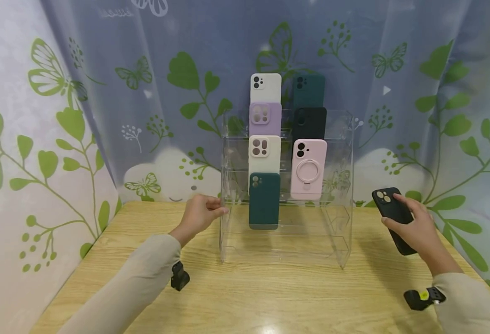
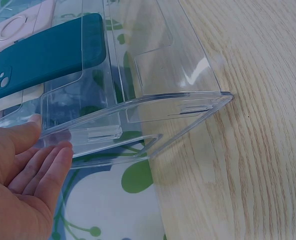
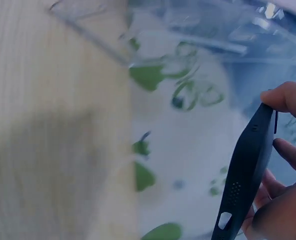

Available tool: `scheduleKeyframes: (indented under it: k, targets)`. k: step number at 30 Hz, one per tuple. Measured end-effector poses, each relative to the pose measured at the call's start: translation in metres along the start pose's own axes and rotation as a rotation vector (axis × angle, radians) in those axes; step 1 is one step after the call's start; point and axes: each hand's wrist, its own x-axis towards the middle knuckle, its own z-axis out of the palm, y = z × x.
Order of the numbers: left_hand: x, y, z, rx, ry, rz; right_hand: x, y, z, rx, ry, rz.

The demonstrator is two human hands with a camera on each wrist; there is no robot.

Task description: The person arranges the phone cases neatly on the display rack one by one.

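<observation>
In the head view, my right hand (image 1: 416, 226) grips a black phone case (image 1: 400, 221) by its sides, off to the right of a clear acrylic display stand (image 1: 327, 241). The right wrist view shows this black case (image 3: 248, 165) edge-on, between thumb and fingers. My left hand (image 1: 199, 215) holds the stand's left side panel, thumb on one side and fingers on the other, as the left wrist view shows. A dark green case (image 1: 264, 202) leans on the lowest filled tier of the left column. Beside it in the right column, a pink case with a ring (image 1: 307, 169) stands one tier higher.
Behind them on the stand are a cream case (image 1: 265, 162), a lilac case (image 1: 272, 120), a white case (image 1: 270, 90), a black case (image 1: 312, 121) and a teal case (image 1: 313, 93). The stand is on a wooden table (image 1: 236, 297) against a leaf-print curtain (image 1: 165, 111).
</observation>
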Motion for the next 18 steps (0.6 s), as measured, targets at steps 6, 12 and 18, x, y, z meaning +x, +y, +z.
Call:
scheduleKeyframes:
  k: [6,12,18]
  targets:
    - [-0.001,0.0,0.0,-0.004,0.003,0.002,-0.008,-0.035,0.0,0.008,0.058,-0.072]
    - [-0.001,0.001,0.0,-0.009,0.002,-0.003,-0.013,-0.068,0.006,0.033,0.122,-0.145]
    - [-0.001,0.001,0.0,-0.008,0.001,-0.006,-0.016,-0.097,0.02,0.059,0.172,-0.201]
